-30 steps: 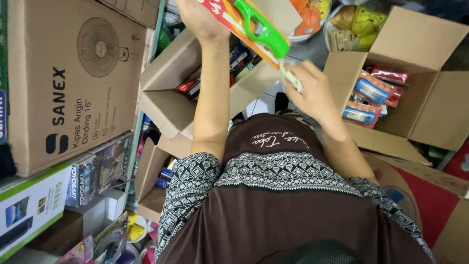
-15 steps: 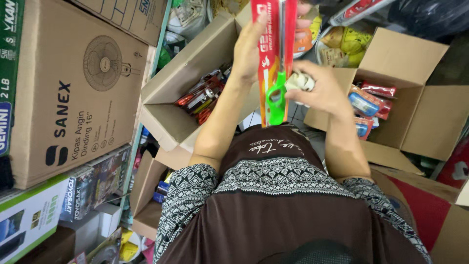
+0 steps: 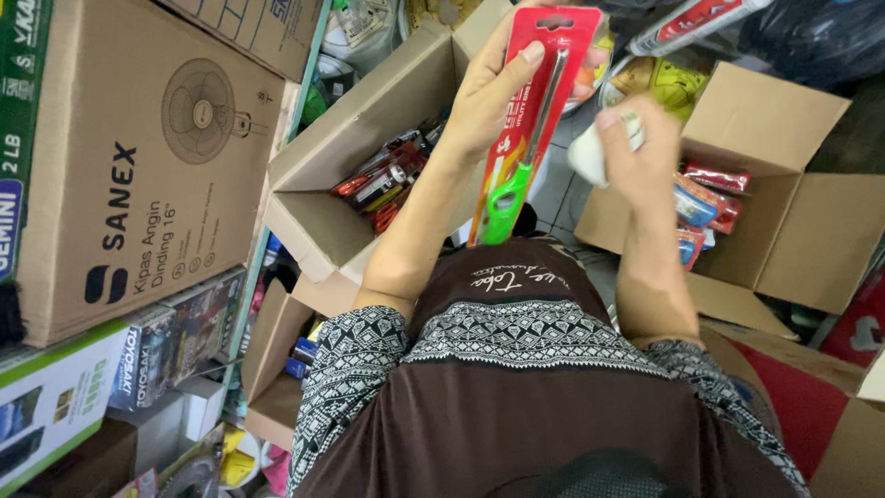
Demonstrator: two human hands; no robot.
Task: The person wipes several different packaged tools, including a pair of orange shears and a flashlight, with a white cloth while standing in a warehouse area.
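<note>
Left hand (image 3: 493, 88) gripping red lighter card (image 3: 535, 120). Right hand (image 3: 636, 152) closed on white wad (image 3: 590, 155), just right of card. Open box (image 3: 313, 217) left of card.

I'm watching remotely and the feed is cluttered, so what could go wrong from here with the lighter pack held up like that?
1. The left hand grips the red carded pack with the green-handled utility lighter only by one edge; it could slip into the open brown cardboard box of similar packs below.
2. The right hand holds a small white wad, so it may be slow to catch the pack.
</note>
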